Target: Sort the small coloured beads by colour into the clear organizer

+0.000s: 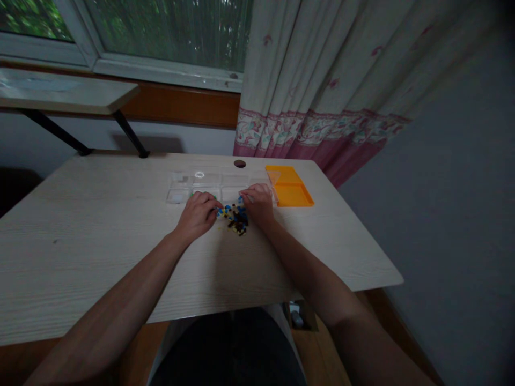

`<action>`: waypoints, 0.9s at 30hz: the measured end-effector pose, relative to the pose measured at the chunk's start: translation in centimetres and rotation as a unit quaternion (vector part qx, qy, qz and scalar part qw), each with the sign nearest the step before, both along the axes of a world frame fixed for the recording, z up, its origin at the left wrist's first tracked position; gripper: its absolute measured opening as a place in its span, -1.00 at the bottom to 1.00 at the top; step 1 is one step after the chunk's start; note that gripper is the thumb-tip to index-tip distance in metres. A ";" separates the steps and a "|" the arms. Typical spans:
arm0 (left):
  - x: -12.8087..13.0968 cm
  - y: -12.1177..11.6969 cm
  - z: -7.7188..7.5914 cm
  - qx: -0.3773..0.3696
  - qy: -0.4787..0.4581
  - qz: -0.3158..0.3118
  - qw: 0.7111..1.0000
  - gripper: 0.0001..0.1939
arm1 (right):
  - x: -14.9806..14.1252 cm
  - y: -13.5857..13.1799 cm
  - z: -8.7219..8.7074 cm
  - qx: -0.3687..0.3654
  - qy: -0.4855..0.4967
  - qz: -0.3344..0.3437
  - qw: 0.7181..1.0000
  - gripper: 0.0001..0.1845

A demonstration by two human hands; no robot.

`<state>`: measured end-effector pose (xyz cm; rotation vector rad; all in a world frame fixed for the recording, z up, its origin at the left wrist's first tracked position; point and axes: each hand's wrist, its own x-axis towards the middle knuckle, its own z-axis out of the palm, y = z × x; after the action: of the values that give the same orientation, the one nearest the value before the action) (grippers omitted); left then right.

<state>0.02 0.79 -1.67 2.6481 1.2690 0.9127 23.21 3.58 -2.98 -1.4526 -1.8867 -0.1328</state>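
Note:
A small heap of toy building bricks in blue, black, brown and yellow lies on the table. My left hand is at the heap's left edge, thumb and fingers curled together; whatever they hold is hidden. Above the heap's right side, my right hand has its fingertips pinched at a small blue brick. Just behind both hands lies a clear plastic compartment box with its see-through lid raised at the back. A bit of green shows in the compartment behind my left hand.
An orange tray stands right of the clear box, partly behind its lid. The wooden table has a round cable hole at the back. A raised shelf on black legs is at the left. A curtain hangs behind.

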 end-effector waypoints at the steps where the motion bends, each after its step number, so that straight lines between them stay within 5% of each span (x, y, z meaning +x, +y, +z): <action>1: 0.0 0.0 0.0 0.000 0.001 0.002 1.000 -0.78 | 0.0 0.0 0.0 0.002 0.001 0.001 1.000 -0.84; 27: -0.3 0.1 1.0 -0.036 0.053 -0.018 0.998 -0.85 | -0.3 -0.4 0.4 0.002 0.027 0.010 1.000 -0.84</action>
<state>-0.26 0.94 -0.65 2.6869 1.2445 0.7173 22.93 3.16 -2.58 -1.4208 -1.8561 -0.0873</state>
